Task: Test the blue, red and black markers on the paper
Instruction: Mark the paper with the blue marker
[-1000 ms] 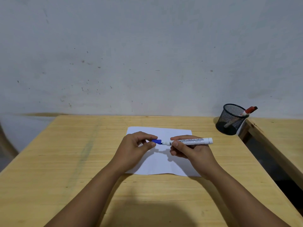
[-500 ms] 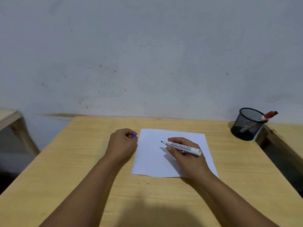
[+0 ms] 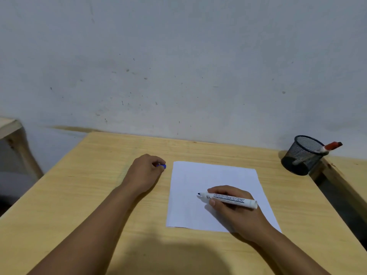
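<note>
A white sheet of paper [image 3: 210, 179] lies on the wooden table [image 3: 99, 195]. My right hand [image 3: 236, 213] rests on the paper and grips the uncapped blue marker [image 3: 230, 199], a white barrel with its dark tip pointing left just above the sheet. My left hand [image 3: 144, 172] sits on the table left of the paper, closed around the blue cap [image 3: 161, 166], of which only the end shows. A red marker [image 3: 330, 146] leans out of the black mesh pen holder [image 3: 301, 155] at the far right. No black marker can be made out.
The table's far edge meets a grey wall. A second wooden surface [image 3: 349, 175] adjoins on the right behind the holder, with a dark gap beside it. Another piece of wooden furniture [image 3: 12, 132] stands at the left.
The cap came off the blue marker: my left hand carried it left off the paper, while my right hand lowered the marker's tip towards the sheet. The view has shifted left.
</note>
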